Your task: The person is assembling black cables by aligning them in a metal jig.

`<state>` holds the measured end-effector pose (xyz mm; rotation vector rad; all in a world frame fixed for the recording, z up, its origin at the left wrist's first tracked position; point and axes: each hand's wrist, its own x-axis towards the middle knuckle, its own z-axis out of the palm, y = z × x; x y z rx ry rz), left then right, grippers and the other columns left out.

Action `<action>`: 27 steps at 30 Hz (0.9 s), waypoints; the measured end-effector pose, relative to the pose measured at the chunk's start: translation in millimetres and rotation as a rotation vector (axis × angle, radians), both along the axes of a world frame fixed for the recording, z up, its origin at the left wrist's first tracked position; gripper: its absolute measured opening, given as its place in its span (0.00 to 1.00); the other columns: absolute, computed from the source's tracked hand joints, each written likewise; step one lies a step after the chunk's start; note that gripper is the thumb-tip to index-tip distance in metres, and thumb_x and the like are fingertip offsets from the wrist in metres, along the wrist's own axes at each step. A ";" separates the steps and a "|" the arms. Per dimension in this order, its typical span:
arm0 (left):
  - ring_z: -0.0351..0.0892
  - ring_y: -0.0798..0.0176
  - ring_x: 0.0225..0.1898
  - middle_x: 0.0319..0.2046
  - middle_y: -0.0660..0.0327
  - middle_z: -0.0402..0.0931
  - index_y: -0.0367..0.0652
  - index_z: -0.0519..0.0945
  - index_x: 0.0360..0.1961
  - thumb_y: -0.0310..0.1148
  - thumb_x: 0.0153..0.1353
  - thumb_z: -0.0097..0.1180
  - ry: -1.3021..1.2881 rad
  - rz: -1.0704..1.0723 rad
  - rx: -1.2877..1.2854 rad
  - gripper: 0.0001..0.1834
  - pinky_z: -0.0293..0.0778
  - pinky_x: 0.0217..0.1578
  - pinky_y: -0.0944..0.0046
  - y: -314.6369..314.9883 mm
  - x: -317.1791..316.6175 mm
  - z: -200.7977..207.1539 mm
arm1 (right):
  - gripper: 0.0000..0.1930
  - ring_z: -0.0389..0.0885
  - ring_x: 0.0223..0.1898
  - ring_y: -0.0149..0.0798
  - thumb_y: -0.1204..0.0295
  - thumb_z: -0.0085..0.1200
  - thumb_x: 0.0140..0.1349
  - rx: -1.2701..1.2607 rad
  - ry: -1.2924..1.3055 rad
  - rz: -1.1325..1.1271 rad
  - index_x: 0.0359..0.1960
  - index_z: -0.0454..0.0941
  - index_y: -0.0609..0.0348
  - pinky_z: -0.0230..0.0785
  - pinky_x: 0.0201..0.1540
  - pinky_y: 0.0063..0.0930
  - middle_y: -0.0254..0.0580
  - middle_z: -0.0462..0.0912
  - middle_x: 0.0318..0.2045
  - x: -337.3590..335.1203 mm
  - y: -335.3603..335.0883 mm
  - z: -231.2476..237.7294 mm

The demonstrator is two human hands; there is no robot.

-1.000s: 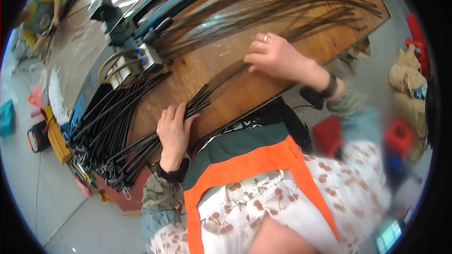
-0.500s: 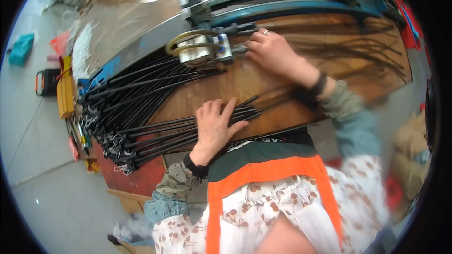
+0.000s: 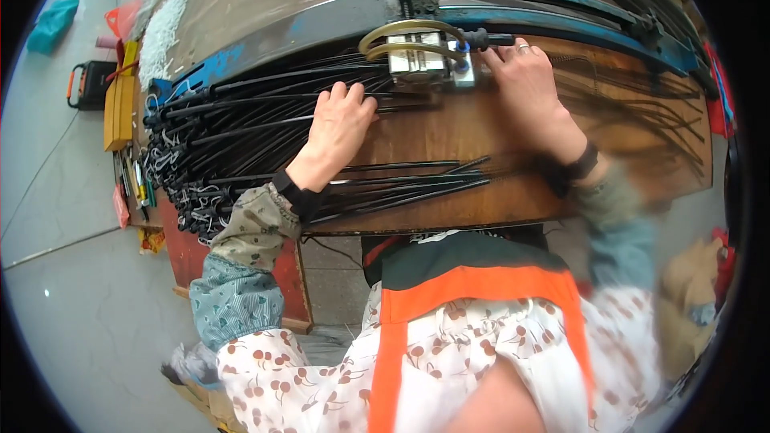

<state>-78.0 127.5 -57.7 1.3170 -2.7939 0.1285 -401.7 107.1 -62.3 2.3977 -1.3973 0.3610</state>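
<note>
A silver metal block [image 3: 417,66] with bent yellow tubes [image 3: 409,25] stands near the back edge of the brown wooden surface [image 3: 433,132]. Long, thin black rods [image 3: 241,127] pile up at the surface's left end. The left hand [image 3: 337,124] bends over them; the right hand [image 3: 525,76] curls beside the block. I can't tell if either grips.
</note>
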 end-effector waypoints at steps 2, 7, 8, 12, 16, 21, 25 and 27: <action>0.74 0.55 0.42 0.37 0.60 0.73 0.46 0.77 0.34 0.30 0.58 0.58 -0.047 -0.007 0.059 0.04 0.73 0.38 0.56 0.0 -0.4 -6.7 | 0.09 0.81 0.34 0.46 0.67 0.57 0.58 0.092 0.032 -0.037 0.39 0.78 0.53 0.72 0.36 0.37 0.45 0.81 0.29 -2.2 12.3 10.4; 0.78 0.54 0.32 0.27 0.59 0.72 0.47 0.74 0.38 0.26 0.59 0.56 0.085 -0.054 0.124 0.07 0.77 0.30 0.55 6.2 0.3 31.4 | 0.09 0.83 0.27 0.50 0.65 0.56 0.57 0.556 0.133 0.058 0.31 0.79 0.57 0.73 0.31 0.42 0.44 0.81 0.20 -22.2 42.8 41.4; 0.78 0.54 0.31 0.26 0.59 0.71 0.48 0.74 0.38 0.27 0.59 0.57 0.082 -0.034 0.107 0.07 0.77 0.29 0.55 12.2 -2.3 44.1 | 0.09 0.83 0.27 0.50 0.65 0.56 0.57 0.563 0.129 0.056 0.31 0.79 0.57 0.73 0.31 0.42 0.44 0.81 0.20 -24.7 46.0 49.1; 0.78 0.56 0.28 0.24 0.61 0.70 0.50 0.76 0.40 0.32 0.62 0.60 0.040 0.051 -0.009 0.07 0.75 0.26 0.57 36.3 13.9 79.6 | 0.09 0.82 0.31 0.56 0.72 0.51 0.56 0.891 -0.147 0.108 0.34 0.79 0.64 0.76 0.37 0.44 0.53 0.82 0.26 -23.7 60.9 75.4; 0.75 0.51 0.27 0.24 0.55 0.68 0.44 0.79 0.46 0.26 0.62 0.60 0.136 0.137 -0.005 0.11 0.71 0.26 0.55 58.0 51.6 91.3 | 0.16 0.83 0.36 0.57 0.79 0.50 0.53 0.876 -0.455 0.193 0.45 0.78 0.66 0.75 0.41 0.44 0.58 0.83 0.34 -24.9 85.9 64.7; 0.75 0.46 0.26 0.27 0.52 0.71 0.41 0.79 0.50 0.25 0.64 0.58 0.309 0.211 0.014 0.13 0.71 0.26 0.53 79.9 71.3 83.8 | 0.22 0.83 0.34 0.53 0.84 0.49 0.52 0.664 -0.461 0.175 0.52 0.78 0.62 0.75 0.40 0.42 0.55 0.83 0.33 -26.6 113.0 83.9; 0.75 0.46 0.26 0.27 0.52 0.72 0.41 0.79 0.50 0.25 0.64 0.58 0.367 0.233 -0.013 0.13 0.71 0.26 0.53 91.1 81.2 81.0 | 0.12 0.81 0.25 0.45 0.71 0.60 0.59 0.458 -0.254 0.220 0.45 0.83 0.50 0.72 0.26 0.36 0.39 0.79 0.22 -20.3 110.4 88.9; 0.75 0.47 0.26 0.26 0.52 0.72 0.42 0.79 0.51 0.25 0.64 0.58 0.383 0.258 -0.021 0.14 0.71 0.26 0.53 93.5 84.0 85.3 | 0.11 0.80 0.22 0.43 0.68 0.62 0.58 0.389 -0.187 0.209 0.43 0.83 0.48 0.71 0.24 0.35 0.36 0.77 0.20 -12.9 108.3 90.9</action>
